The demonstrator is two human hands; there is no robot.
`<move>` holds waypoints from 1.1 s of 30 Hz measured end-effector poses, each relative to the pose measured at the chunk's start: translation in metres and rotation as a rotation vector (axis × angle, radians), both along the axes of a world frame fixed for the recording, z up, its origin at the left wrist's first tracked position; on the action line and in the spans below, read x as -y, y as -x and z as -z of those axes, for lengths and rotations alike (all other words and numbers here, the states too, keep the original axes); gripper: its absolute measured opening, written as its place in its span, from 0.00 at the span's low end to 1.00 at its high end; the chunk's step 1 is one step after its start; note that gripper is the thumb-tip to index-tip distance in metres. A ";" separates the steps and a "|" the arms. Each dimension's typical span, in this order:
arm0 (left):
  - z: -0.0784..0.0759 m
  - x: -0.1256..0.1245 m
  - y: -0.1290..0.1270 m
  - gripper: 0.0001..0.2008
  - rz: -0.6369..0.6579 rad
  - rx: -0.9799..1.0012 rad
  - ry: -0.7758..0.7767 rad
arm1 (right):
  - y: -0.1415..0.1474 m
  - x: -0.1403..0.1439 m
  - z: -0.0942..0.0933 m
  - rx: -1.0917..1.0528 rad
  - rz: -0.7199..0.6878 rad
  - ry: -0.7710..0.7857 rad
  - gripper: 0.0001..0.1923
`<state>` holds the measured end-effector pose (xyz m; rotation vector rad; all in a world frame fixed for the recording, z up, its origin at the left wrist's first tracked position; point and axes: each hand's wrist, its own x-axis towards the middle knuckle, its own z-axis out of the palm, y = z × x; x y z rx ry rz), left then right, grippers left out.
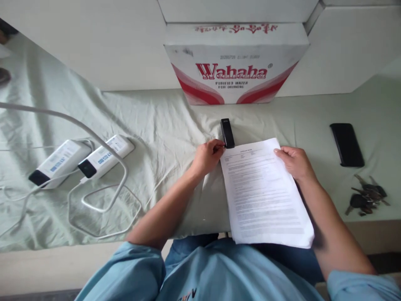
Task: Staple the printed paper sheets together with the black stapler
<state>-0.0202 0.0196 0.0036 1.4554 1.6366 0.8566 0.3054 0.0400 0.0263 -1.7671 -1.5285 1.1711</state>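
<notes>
A stack of printed paper sheets (pixel 266 196) lies tilted at the table's front, its lower end hanging over the edge towards my lap. My right hand (pixel 296 162) grips the stack by its upper right edge, thumb on top. Beside the stack's upper left corner, my left hand (pixel 208 156) is closed in a pinch. What its fingertips hold is too small to make out. Just beyond those fingertips is a black stapler (pixel 227 133), its near end by the top edge of the paper.
A Wahaha water carton (pixel 234 79) stands against the white wall behind. Two white power banks (pixel 108 156) with looping white cables (pixel 125 175) lie on the left. On the right are a black phone (pixel 347 144) and a bunch of keys (pixel 368 195). A pale green cloth (pixel 163 125) covers the table.
</notes>
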 end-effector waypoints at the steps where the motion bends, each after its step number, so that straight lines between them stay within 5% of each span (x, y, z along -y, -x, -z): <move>1: 0.001 0.000 0.000 0.08 -0.002 0.022 0.007 | -0.001 0.000 0.001 0.001 0.008 -0.002 0.23; 6: 0.003 -0.002 0.000 0.07 -0.069 0.041 0.028 | 0.002 0.003 0.004 -0.017 0.031 0.013 0.23; 16: -0.003 0.002 -0.010 0.10 -0.095 -0.061 0.024 | -0.005 -0.002 -0.006 0.071 -0.209 0.066 0.27; 24: 0.007 0.009 -0.010 0.08 -0.145 -0.055 -0.103 | -0.009 0.007 0.017 0.090 -0.027 -0.089 0.21; 33: 0.018 0.012 -0.006 0.14 -0.123 -0.097 -0.290 | -0.004 0.011 0.019 0.145 0.034 -0.242 0.16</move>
